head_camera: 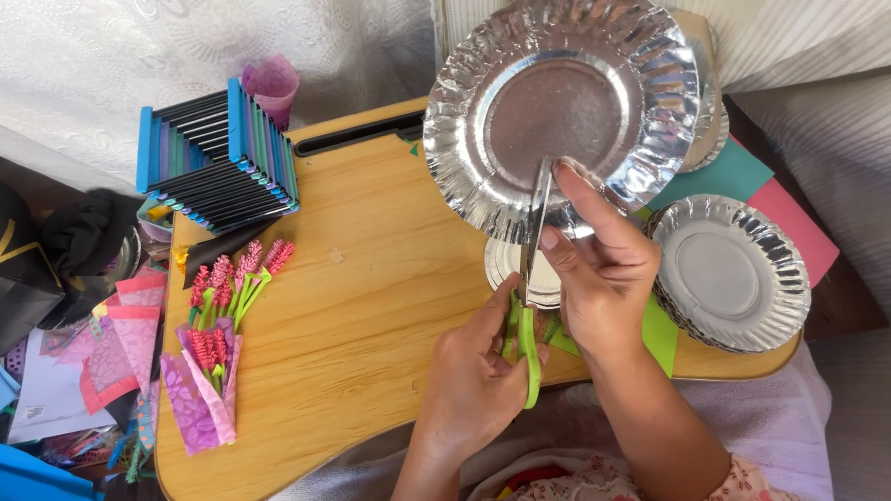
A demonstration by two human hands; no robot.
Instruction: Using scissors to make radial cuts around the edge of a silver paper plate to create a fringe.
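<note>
Gripping a crimped silver plate point(557, 111), right hand point(599, 274) tilts it; left hand point(478, 371) grips green scissors point(529, 306), blades at its rim

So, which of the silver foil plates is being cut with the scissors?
The large silver plate held up by the right hand. The scissors in the left hand cut into its rim; the stack of plates lies untouched on the table.

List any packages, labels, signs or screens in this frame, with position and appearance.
No labels, signs or screens show.
Black bag: far left edge, dark with a yellow mark, partly cut off.
Pack of paper sheets: table's back left corner, a fanned stack with blue, green, purple and black edges.
</note>
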